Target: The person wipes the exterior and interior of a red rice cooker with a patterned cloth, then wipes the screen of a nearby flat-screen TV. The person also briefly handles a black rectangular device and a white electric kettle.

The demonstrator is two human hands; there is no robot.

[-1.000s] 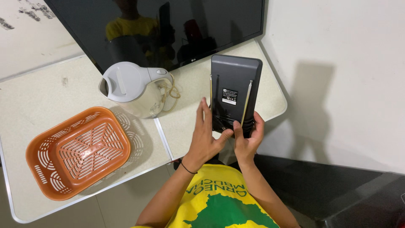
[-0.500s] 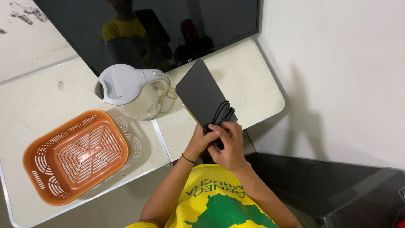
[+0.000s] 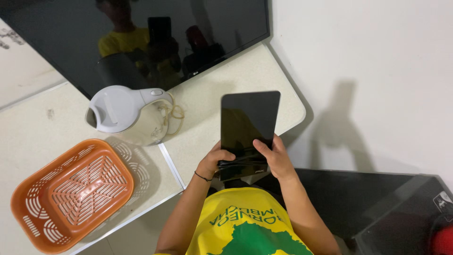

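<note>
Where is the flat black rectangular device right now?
In the head view, the flat black rectangular device sits right of centre, held in both hands above the table's right end, right of the white kettle.

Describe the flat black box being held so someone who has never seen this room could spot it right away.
Start at the large dark television screen on the pale tabletop. Below its right end, past the white electric kettle, the left hand and right hand grip a flat, glossy black rectangular box with black cable wound round its lower end. Nothing else nearby is black, slim and handheld.
</note>
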